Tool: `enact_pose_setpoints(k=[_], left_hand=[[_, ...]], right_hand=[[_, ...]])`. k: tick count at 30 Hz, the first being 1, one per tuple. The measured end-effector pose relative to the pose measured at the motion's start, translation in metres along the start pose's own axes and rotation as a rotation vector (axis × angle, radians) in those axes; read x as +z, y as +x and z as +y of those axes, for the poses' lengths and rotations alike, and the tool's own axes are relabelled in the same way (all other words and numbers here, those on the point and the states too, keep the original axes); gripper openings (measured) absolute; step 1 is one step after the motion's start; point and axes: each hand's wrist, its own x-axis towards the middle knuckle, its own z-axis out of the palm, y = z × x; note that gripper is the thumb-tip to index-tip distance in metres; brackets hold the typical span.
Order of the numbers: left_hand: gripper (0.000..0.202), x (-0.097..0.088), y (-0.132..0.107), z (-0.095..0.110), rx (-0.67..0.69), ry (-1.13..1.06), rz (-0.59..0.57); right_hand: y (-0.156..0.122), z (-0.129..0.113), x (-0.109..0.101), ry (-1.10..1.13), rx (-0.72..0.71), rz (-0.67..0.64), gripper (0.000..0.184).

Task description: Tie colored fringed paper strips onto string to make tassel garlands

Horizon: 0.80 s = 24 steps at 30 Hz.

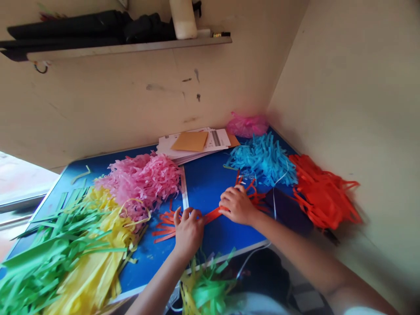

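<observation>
A strip of orange-red paper (212, 215) with fringed ends lies stretched between my two hands over the blue table. My left hand (189, 227) is closed on its left part, and cut fringe fans out past the fingers. Around the right part my right hand (236, 204) is closed too, with more fringe spreading beyond it. A thin white string (274, 205) runs from the blue fringe down past my right forearm. Below the table edge, near my lap, hang green and yellow paper strips (211, 288).
Fringed paper heaps lie around: pink (144, 179), green (49, 245), yellow (98, 253), blue (264, 159) and red-orange (324, 192). Papers with a tan envelope (189, 141) and a pink plastic bag (247, 125) sit at the back of the table (203, 177). A shelf (131, 49) hangs above.
</observation>
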Motion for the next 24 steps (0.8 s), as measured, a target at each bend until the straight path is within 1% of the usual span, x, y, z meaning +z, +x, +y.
enact_pose_setpoints(k=[2, 4, 6, 8, 10, 13, 15, 17, 19, 21, 24], left_hand=[[0.023, -0.002, 0.0, 0.002, 0.075, 0.018, -0.009], [0.018, -0.001, 0.0, 0.004, 0.106, 0.01, 0.011], [0.014, 0.003, 0.0, 0.005, 0.111, -0.012, 0.06], [0.012, 0.008, 0.002, 0.005, 0.115, -0.018, 0.11], [0.014, 0.012, 0.002, 0.005, 0.129, -0.007, 0.141], [0.018, 0.014, -0.001, 0.002, 0.149, 0.008, 0.165], [0.017, 0.014, -0.007, -0.002, 0.174, -0.012, 0.141], [0.016, 0.014, -0.013, -0.008, 0.188, -0.063, 0.118], [0.016, 0.016, -0.018, -0.016, 0.177, -0.137, 0.128], [0.018, 0.018, -0.021, -0.024, 0.142, -0.212, 0.145], [0.018, 0.021, -0.021, -0.031, 0.091, -0.287, 0.109]], right_hand=[[-0.003, 0.001, -0.003, -0.057, -0.172, -0.023, 0.012], [-0.005, 0.002, -0.002, -0.093, -0.243, -0.05, 0.012], [-0.003, 0.001, -0.001, -0.095, -0.224, -0.055, 0.016], [-0.001, -0.005, -0.002, -0.078, -0.167, -0.05, 0.017], [-0.001, -0.013, -0.002, -0.089, -0.135, -0.041, 0.017], [-0.004, -0.02, 0.001, -0.149, -0.214, -0.029, 0.013], [-0.011, -0.016, 0.006, -0.151, -0.248, 0.0, 0.017], [-0.019, -0.006, 0.01, -0.087, -0.221, 0.047, 0.019], [-0.027, 0.005, 0.013, 0.017, -0.158, 0.078, 0.015], [-0.031, 0.015, 0.013, 0.112, -0.08, 0.071, 0.016], [-0.033, 0.024, 0.01, 0.212, 0.012, 0.019, 0.016]])
